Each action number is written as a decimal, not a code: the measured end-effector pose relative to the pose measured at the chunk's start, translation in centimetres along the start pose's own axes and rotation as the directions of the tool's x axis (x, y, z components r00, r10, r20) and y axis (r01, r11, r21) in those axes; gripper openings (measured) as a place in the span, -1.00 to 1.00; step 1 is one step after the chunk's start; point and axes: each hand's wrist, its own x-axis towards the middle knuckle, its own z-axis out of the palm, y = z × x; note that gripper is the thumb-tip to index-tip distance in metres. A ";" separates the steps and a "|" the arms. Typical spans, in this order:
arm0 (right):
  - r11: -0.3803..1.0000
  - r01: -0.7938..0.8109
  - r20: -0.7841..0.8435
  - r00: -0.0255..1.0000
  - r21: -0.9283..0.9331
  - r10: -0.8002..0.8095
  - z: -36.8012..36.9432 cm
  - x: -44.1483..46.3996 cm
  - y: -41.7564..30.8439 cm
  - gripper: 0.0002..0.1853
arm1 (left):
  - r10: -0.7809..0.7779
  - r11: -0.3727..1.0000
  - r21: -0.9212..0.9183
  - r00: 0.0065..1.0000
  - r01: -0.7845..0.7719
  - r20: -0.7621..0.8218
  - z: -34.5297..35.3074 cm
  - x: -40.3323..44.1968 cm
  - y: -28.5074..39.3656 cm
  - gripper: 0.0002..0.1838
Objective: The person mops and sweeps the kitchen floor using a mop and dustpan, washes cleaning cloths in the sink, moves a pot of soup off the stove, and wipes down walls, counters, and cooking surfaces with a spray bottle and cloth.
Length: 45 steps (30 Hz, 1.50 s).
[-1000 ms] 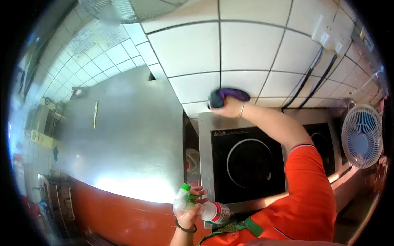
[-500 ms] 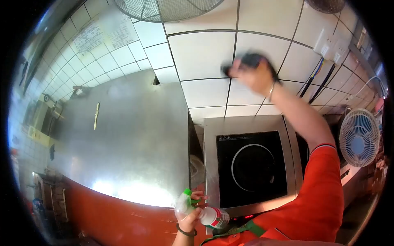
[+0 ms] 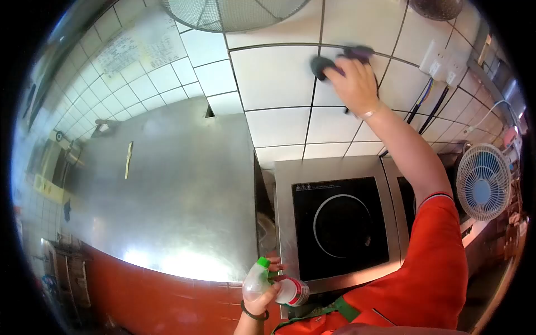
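Note:
My right hand (image 3: 357,88) is raised to the white tiled wall (image 3: 273,72), its fingers closed over a dark cloth (image 3: 321,67). Bunched parts of the cloth stick out on both sides of the fingers, against the tiles. Low in the view, my left hand (image 3: 261,300) grips a spray bottle (image 3: 291,291) by its neck. The bottle has a green and translucent spray head and a red-and-white label, and is tipped on its side near the front edge of the cooktop.
An induction cooktop (image 3: 341,229) with a black glass plate sits below the wall. To its left stands a steel counter (image 3: 184,184) with a thin yellowish strip (image 3: 128,159) on it. A mesh strainer (image 3: 234,14) hangs above. Wall sockets (image 3: 444,64), cables and a fan (image 3: 483,181) are at right.
My right hand has moved a little up and right across the tiles with the cloth. My left hand with the spray bottle has barely shifted.

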 end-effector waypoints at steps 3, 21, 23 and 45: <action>0.999 0.048 0.040 0.998 0.001 -0.048 -0.1 0.6 -0.4 -0.75 | 0.039 0.996 -0.082 0.999 -0.037 0.014 -1.4 0.4 -0.9 -0.55; 0.954 0.007 0.255 0.963 0.301 -0.087 2.0 0.8 -1.2 -0.79 | 0.019 0.998 -0.062 0.995 -0.013 0.097 -0.8 0.5 -2.1 -0.54; 0.741 -0.607 0.212 0.795 0.287 0.569 -1.2 6.5 0.7 -0.79 | 0.002 0.987 -0.159 1.000 0.000 0.014 -0.9 0.2 -2.4 -0.55; 0.825 0.104 0.788 0.250 0.556 -0.562 0.5 -21.1 -1.0 -0.65 | -0.057 0.993 -0.101 0.998 0.056 -0.010 3.7 2.9 -4.1 -0.49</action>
